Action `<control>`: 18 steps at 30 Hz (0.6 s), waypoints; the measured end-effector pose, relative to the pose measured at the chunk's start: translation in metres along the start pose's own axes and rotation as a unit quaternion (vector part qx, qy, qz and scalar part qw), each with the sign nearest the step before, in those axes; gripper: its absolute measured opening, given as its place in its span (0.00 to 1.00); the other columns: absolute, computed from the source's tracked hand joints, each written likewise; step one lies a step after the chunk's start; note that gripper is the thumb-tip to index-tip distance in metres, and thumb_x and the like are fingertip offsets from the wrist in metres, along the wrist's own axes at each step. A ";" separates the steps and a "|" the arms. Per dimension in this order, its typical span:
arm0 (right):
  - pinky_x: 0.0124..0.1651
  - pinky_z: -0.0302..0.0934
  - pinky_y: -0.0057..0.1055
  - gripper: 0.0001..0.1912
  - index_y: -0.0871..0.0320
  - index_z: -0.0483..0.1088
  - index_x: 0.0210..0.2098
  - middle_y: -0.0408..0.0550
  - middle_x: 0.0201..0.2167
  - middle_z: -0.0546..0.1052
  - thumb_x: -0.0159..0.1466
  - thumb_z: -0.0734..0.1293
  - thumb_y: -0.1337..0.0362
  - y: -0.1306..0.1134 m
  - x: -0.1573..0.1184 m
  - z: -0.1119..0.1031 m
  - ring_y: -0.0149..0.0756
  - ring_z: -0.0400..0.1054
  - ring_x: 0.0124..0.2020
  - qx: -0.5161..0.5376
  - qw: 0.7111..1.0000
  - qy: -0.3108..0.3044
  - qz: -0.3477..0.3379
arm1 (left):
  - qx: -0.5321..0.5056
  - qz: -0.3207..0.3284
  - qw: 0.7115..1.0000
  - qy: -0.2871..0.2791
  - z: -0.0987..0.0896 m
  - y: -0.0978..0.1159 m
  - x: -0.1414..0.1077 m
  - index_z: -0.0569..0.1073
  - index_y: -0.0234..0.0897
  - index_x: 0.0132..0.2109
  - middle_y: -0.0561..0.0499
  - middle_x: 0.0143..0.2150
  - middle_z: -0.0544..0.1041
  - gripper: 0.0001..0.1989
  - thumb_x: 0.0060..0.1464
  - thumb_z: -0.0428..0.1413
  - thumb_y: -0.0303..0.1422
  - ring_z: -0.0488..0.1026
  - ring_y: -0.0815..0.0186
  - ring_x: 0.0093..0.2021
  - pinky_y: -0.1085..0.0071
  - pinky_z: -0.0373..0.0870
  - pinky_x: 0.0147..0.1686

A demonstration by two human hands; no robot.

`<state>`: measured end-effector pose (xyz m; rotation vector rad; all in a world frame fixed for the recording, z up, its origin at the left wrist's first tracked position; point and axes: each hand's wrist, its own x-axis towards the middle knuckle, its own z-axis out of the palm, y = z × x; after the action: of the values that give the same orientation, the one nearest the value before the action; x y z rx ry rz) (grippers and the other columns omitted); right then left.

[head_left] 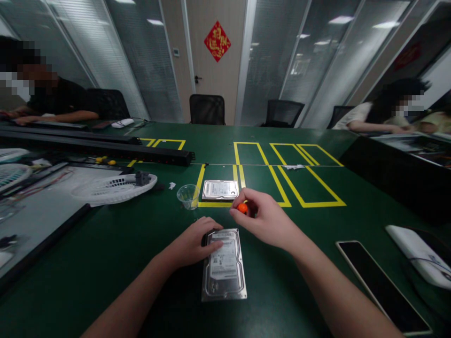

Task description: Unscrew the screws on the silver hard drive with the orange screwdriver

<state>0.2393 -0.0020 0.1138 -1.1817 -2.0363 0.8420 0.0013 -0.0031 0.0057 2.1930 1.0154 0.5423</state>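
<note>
A silver hard drive (pixel 225 265) lies label up on the green table in front of me. My left hand (pixel 197 241) grips its upper left edge, the thumb resting on the label. Above the drive's upper right corner, my right hand (pixel 262 216) is closed on a small orange object (pixel 242 208), whose other parts the fingers hide. Beyond my hands lies a second hard drive (pixel 220 189) inside a yellow-taped outline. Just left of that drive stands a clear plastic cup (pixel 188 196).
A phone (pixel 382 284) and a white device (pixel 419 253) lie at right. On the left are a white racket-shaped frame (pixel 120 188), a grey panel (pixel 59 202) and long black bars (pixel 141 151). Two persons sit at the far left and far right.
</note>
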 end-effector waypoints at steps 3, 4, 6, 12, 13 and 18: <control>0.31 0.55 0.30 0.03 0.57 0.72 0.36 0.42 0.28 0.72 0.66 0.68 0.64 -0.004 0.000 -0.002 0.31 0.63 0.28 -0.007 1.000 -0.006 -0.002 | -0.002 -0.001 1.000 0.002 0.000 0.000 0.000 0.74 0.42 0.55 0.46 0.52 0.75 0.14 0.64 0.59 0.37 0.72 0.57 0.53 0.59 0.71 0.53; 0.31 0.55 0.30 0.03 0.57 0.72 0.35 0.42 0.28 0.73 0.66 0.68 0.64 -0.005 0.000 -0.002 0.32 0.64 0.28 -0.008 1.000 -0.008 -0.002 | -0.003 0.000 1.000 0.002 0.000 0.000 0.000 0.74 0.42 0.55 0.46 0.52 0.75 0.14 0.64 0.59 0.37 0.72 0.57 0.53 0.59 0.71 0.53; 0.31 0.56 0.30 0.04 0.57 0.73 0.36 0.43 0.29 0.73 0.66 0.68 0.64 -0.006 0.000 -0.002 0.32 0.64 0.29 -0.005 1.000 -0.012 0.000 | -0.004 0.001 1.000 0.001 0.000 0.000 0.000 0.74 0.42 0.55 0.46 0.52 0.75 0.14 0.64 0.59 0.37 0.72 0.57 0.53 0.60 0.71 0.53; 0.31 0.56 0.30 0.05 0.57 0.73 0.36 0.43 0.29 0.73 0.67 0.68 0.63 -0.004 0.000 0.000 0.31 0.64 0.29 0.003 1.000 -0.014 0.001 | 0.000 -0.002 1.000 -0.002 0.000 0.000 0.000 0.74 0.42 0.55 0.47 0.52 0.75 0.14 0.64 0.59 0.36 0.72 0.57 0.53 0.60 0.71 0.53; 0.31 0.56 0.30 0.05 0.57 0.73 0.36 0.43 0.29 0.73 0.67 0.68 0.63 -0.004 0.000 0.000 0.31 0.64 0.29 0.002 1.000 -0.014 0.001 | 0.001 -0.003 1.000 -0.002 0.000 0.000 0.000 0.74 0.42 0.55 0.47 0.52 0.75 0.14 0.64 0.59 0.36 0.72 0.58 0.53 0.60 0.71 0.54; 0.32 0.56 0.30 0.05 0.57 0.72 0.36 0.43 0.29 0.73 0.67 0.68 0.62 -0.003 0.000 0.001 0.31 0.64 0.29 0.002 1.000 -0.013 -0.001 | 0.000 -0.006 1.000 -0.004 0.000 0.001 0.000 0.74 0.42 0.55 0.47 0.53 0.75 0.14 0.64 0.59 0.36 0.72 0.58 0.53 0.59 0.71 0.54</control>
<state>0.2369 -0.0034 0.1159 -1.1725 -2.0542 0.8649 0.0014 -0.0031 0.0064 2.1860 1.0226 0.5283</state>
